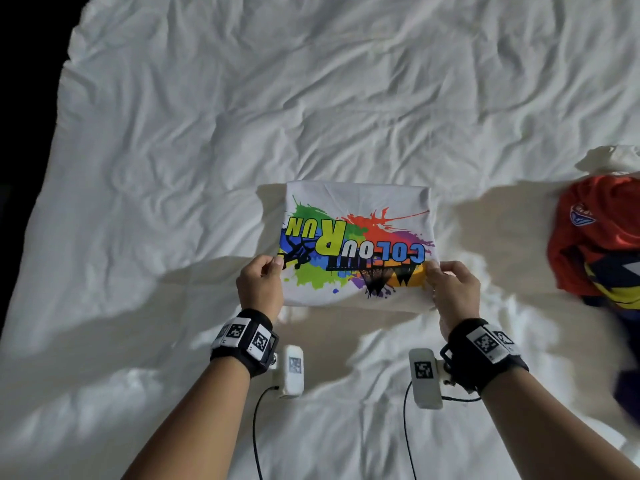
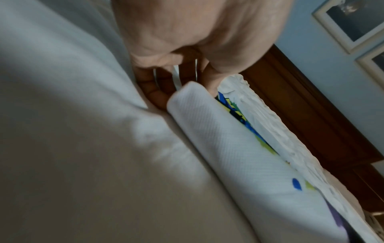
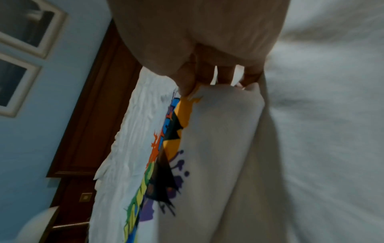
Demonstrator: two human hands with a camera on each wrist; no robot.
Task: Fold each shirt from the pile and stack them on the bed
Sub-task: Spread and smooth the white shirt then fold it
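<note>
- Pinching the folded white shirt (image 1: 358,244) at its two side edges: left hand (image 1: 260,287) with thumb on top and fingers curled beneath, right hand (image 1: 453,289) likewise.
- Holding both wrists level, palms facing inward across the shirt, forearms reaching forward from the near side.
- Keeping, for a tidy result, equal tension on both edges and lowering the shirt flat onto the bed (image 1: 207,133), layers aligned.
- Leaving the unfolded pile (image 1: 599,244) well to the shirt's right.
</note>
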